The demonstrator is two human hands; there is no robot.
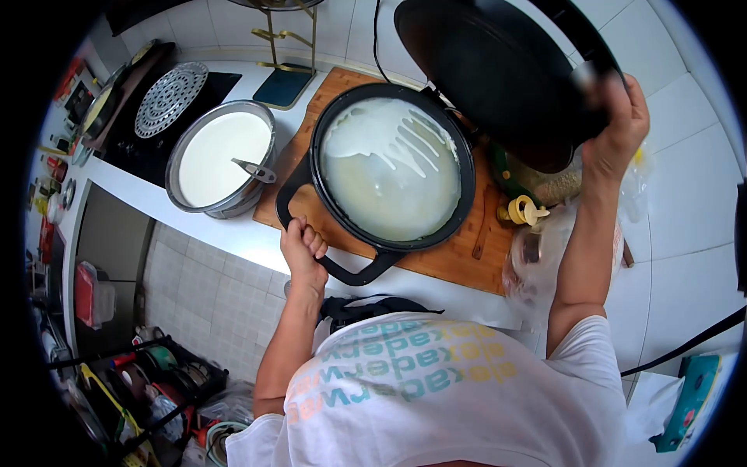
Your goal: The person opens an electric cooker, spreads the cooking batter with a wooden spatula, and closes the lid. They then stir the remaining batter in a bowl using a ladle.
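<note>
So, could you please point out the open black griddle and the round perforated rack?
Open black griddle (358, 278): head view, on its looped handle.
Round perforated rack (171, 100): head view, on its holed middle.

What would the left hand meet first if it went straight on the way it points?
The black handle, which the left hand already grips; beyond it, probably the near side of the round griddle, though their relative heights are hard to judge.

Kitchen: cooktop (124, 148), white counter (241, 243), tiled wall (323, 27), batter bowl (222, 159), round electric griddle (391, 167).
</note>
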